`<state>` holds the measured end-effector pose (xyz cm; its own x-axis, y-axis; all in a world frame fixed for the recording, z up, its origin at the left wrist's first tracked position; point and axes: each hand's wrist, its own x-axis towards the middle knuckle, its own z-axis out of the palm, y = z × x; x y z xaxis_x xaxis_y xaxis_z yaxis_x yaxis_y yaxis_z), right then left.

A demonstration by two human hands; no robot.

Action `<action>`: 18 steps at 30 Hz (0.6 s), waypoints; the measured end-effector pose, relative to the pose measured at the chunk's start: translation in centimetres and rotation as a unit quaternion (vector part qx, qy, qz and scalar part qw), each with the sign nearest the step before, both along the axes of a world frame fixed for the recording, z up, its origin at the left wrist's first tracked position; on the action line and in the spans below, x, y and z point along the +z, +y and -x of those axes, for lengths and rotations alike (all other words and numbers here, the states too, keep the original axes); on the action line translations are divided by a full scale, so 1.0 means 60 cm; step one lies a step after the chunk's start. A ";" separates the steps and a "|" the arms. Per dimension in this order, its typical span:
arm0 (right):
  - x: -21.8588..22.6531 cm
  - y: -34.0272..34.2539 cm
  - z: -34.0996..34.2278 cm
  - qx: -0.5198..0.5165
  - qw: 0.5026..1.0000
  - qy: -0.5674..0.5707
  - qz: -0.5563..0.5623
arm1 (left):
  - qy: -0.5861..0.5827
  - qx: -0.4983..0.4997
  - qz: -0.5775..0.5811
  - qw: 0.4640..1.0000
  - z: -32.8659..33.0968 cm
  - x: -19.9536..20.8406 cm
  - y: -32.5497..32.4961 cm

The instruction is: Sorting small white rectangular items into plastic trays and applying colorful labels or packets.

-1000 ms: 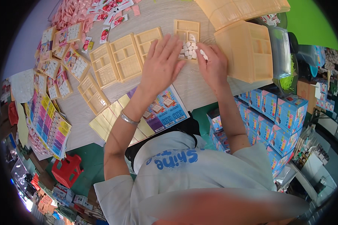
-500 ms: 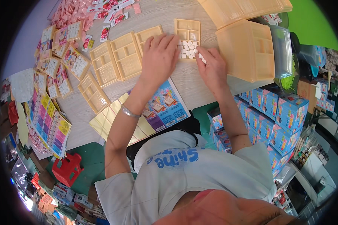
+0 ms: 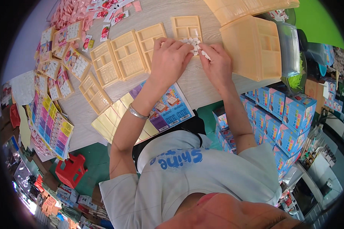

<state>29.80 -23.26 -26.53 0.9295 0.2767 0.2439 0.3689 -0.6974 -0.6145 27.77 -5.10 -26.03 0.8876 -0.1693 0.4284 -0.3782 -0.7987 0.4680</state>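
A cream plastic compartment tray (image 3: 186,21) lies at the far middle of the table. Small white blocks (image 3: 195,41) fill its near section; its far compartments hold nothing visible. My left hand (image 3: 171,57) reaches over the tray's near left corner, fingers curled down at the blocks; whatever lies under its fingertips is hidden. At the tray's near right corner, my right hand (image 3: 217,63) is closed around a few white blocks, which show between thumb and fingers. Left of my left hand stands a row of like trays (image 3: 126,54), with another tray (image 3: 95,94) lying nearer.
Stacked cream trays (image 3: 250,49) stand to the right, beside a clear bin (image 3: 288,49). Filled trays (image 3: 77,65) and pink sachets (image 3: 70,15) crowd the left. Printed sheets (image 3: 172,105) lie at the near edge. Blue boxes (image 3: 269,122) and a red stool (image 3: 70,170) stand below.
My left hand has moved slightly right and nearer, its fingers more curled, uncovering the tray on its left. The tray being filled has shifted a little left and away. My right hand still holds white blocks.
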 end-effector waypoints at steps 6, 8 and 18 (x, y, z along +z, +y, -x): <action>0.006 0.000 -0.007 0.007 1.000 0.002 0.006 | 0.013 0.020 -0.020 1.000 0.009 0.000 -0.003; 0.007 -0.002 -0.006 0.006 1.000 -0.001 -0.016 | -0.033 0.008 -0.029 0.999 0.016 -0.003 -0.004; 0.004 0.001 -0.008 0.004 1.000 -0.009 0.013 | -0.013 0.022 0.014 1.000 0.020 -0.007 -0.006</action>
